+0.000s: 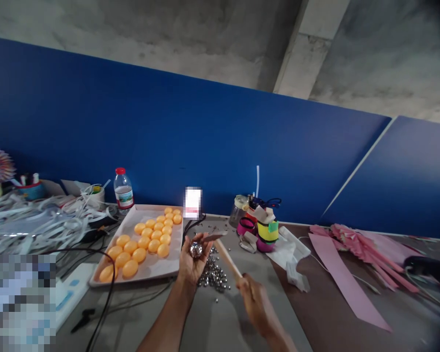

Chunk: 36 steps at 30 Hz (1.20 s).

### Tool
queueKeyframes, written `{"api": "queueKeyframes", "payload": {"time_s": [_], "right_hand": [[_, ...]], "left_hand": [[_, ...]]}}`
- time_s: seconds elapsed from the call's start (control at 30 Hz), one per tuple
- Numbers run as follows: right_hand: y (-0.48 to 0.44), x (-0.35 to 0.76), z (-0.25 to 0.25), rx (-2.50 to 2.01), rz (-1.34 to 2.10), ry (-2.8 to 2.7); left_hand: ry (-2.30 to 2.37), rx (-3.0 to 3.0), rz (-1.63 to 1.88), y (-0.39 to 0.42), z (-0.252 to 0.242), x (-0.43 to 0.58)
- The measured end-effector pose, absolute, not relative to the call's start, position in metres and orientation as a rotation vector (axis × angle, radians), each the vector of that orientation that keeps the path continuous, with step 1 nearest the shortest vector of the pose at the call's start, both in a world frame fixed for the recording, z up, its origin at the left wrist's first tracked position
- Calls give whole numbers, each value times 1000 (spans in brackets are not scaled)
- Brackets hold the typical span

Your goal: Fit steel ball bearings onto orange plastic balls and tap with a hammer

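My left hand (191, 261) is palm up near the middle of the table, its fingers curled round a shiny silver ball (196, 250). My right hand (255, 300) grips the pale wooden handle of a hammer (228, 259). The hammer's narrow head lies level just above and beside the silver ball; whether they touch I cannot tell. A pile of small shiny metal beads (215, 276) is spread on the table between my hands, partly behind my left hand. To the left, a white tray (143, 275) holds several orange balls (131, 245).
Left of the tray are white strips (51, 210), black cables (112, 293) and a bottle with a red cap (123, 190). A lit phone (192, 202) stands against the blue partition (220, 142). Tape rolls (267, 231), a jar (238, 211) and pink paper (348, 278) lie to the right.
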State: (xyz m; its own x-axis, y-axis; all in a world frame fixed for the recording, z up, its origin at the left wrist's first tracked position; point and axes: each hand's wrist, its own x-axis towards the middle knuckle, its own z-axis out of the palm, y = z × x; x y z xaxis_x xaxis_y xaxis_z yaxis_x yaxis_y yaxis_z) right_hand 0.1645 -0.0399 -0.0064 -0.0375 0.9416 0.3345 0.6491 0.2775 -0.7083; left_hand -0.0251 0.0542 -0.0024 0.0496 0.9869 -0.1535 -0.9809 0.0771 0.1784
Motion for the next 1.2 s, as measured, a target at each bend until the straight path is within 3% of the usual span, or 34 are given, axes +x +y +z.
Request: {"api": "queueKeyframes", "payload": {"time_s": [0.23, 1.2], "right_hand": [[-40, 167, -8, -1408, 709, -1717], [-40, 158, -6, -1462, 377, -1821]], "left_hand": [[274, 33, 1483, 52, 1, -24], [295, 25, 1554, 59, -1, -19]]}}
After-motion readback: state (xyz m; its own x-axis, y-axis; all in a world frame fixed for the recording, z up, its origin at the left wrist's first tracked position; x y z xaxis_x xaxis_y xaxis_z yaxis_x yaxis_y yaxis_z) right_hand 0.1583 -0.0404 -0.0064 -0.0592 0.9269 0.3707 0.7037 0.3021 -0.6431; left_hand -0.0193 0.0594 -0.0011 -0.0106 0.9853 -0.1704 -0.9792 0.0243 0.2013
